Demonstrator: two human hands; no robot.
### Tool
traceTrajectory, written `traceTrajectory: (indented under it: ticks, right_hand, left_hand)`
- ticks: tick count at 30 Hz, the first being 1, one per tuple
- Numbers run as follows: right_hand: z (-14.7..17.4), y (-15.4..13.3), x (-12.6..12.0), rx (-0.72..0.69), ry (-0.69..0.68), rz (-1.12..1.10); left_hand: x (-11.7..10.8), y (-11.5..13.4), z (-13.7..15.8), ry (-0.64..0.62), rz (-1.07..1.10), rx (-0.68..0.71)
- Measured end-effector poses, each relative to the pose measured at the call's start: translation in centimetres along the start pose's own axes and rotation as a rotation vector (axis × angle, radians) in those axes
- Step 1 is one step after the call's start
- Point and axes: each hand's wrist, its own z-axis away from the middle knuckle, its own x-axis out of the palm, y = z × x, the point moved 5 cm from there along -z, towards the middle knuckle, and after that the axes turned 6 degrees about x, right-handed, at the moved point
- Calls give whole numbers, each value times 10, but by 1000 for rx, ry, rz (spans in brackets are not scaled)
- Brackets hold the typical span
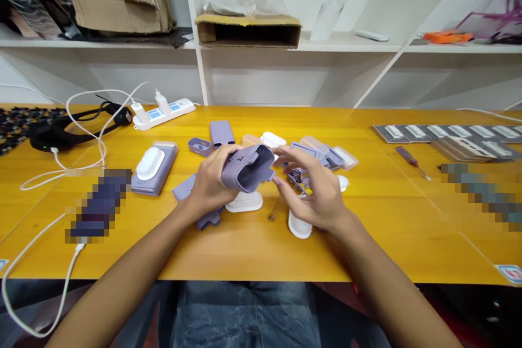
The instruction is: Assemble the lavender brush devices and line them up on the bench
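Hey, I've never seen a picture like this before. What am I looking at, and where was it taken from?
No machine here: these are a person's two bare hands, seen by a camera worn on their head, looking forward and down. The left hand holds a hollow purple casing. The right hand, thumb and fingers apart, is at its open end; contact is hard to judge. On the table lie a white oval part, a coil spring, a screwdriver and a power strip.
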Motion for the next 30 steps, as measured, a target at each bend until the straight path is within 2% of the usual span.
traceTrajectory:
  ticks: [3,9,13,19,23,30]
  right_hand:
    - [-4,14,-6,28,-98,103]
    - [-2,36,-2,142,-415,191]
    - [-1,39,-5,129,-464,242]
    - [10,63,-15,241,-592,233]
    - [12,78,-15,312,-581,230]
    - [2,79,-13,309,-433,253]
  left_hand:
    - [-3,1,0,6,-61,64]
    - [-3,8,-1,-52,-181,201]
    - [-4,10,-2,-62,-223,209]
    - [-8,10,-5,-66,-214,170]
    - [-9,12,-6,-54,-208,176]
    - [-9,17,-7,-54,-215,177]
